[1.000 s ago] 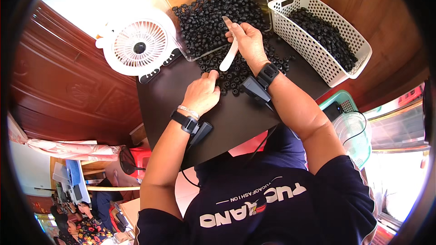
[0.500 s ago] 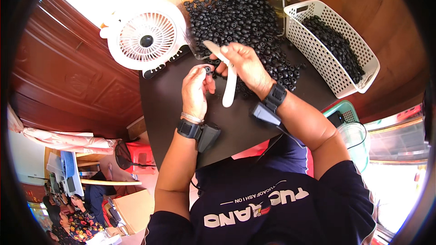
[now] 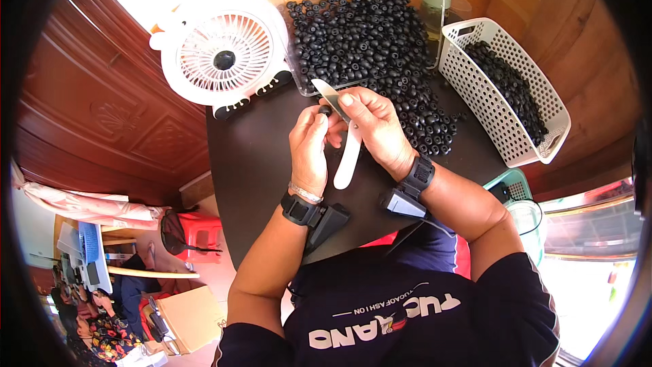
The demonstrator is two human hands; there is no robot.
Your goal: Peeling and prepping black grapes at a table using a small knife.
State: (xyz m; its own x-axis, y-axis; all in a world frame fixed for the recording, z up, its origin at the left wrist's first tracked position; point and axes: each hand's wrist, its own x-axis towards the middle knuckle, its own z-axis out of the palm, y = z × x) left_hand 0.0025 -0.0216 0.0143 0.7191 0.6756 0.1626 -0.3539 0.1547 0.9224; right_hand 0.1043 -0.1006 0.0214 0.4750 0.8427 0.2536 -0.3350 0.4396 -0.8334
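My left hand pinches a small round black part between thumb and fingers. In my right hand is a folding knife with a pale handle, its handle end pointing toward me. The blade lies across in front of the right thumb, its tip up and to the left, close to the black part. Whether the edge touches the part I cannot tell. Just beyond both hands spreads a large heap of similar black parts, many showing a round hole.
A clear bin holds much of the heap, which spills onto the dark table. On the left stands a white fan. A white perforated basket with black pieces is at the right. Another person sits at lower left.
My hands have come closer together, and the knife blade is now nearer the black part in my left hand. The whole view has shifted slightly.
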